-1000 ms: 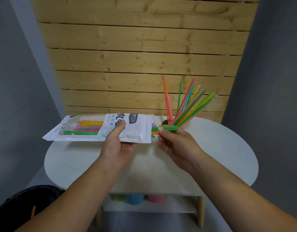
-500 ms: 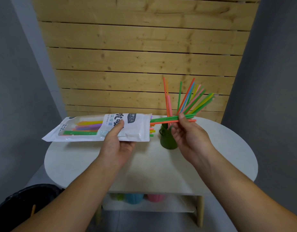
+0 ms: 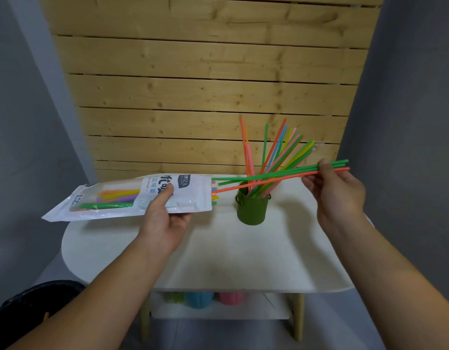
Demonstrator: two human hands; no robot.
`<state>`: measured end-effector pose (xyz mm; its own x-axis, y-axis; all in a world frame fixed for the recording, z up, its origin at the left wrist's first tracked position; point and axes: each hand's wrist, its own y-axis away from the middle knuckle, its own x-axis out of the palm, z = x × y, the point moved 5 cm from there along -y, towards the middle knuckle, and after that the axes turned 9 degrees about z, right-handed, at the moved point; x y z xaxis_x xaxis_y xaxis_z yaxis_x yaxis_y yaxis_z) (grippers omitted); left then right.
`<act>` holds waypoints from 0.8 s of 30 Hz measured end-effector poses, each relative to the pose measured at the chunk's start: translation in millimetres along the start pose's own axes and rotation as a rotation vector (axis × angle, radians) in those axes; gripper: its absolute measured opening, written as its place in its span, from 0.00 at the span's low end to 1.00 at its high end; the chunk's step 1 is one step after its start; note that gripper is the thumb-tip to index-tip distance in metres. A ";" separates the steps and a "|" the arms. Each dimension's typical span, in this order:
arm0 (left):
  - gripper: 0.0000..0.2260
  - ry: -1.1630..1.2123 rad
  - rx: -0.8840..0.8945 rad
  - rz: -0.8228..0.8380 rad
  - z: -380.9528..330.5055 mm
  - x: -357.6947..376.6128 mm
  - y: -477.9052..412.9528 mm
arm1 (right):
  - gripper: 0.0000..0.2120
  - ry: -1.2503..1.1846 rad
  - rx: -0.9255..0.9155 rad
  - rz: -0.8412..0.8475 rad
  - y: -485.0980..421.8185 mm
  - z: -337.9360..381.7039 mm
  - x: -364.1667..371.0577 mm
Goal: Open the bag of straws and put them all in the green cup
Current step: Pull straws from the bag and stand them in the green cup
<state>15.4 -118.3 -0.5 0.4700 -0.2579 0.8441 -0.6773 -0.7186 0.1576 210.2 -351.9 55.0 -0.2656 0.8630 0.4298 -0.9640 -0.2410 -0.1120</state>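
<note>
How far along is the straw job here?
Done: the bag is open at its right end, and a bunch of straws stands in the green cup. In hand: the left hand holds the bag above the table; the right hand pinches green and orange straws, their tail ends at its mouth. Left: those go into the cup, and more straws lie inside the bag.

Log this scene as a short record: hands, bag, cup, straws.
left hand: holds bag above table
right hand: pinches a few green and orange straws, tails at bag mouth
bag: open, more straws inside
cup: upright on table, many straws standing in it
task: unfinished
</note>
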 end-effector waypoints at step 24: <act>0.18 -0.052 -0.030 0.031 11.0 5.9 3.3 | 0.09 0.436 -0.322 -0.097 -10.4 20.7 0.6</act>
<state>22.2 -129.3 -0.6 0.4770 -0.3136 0.8211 -0.7081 -0.6905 0.1477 220.3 -358.0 74.9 -0.0874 0.9950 0.0489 -0.9195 -0.0617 -0.3882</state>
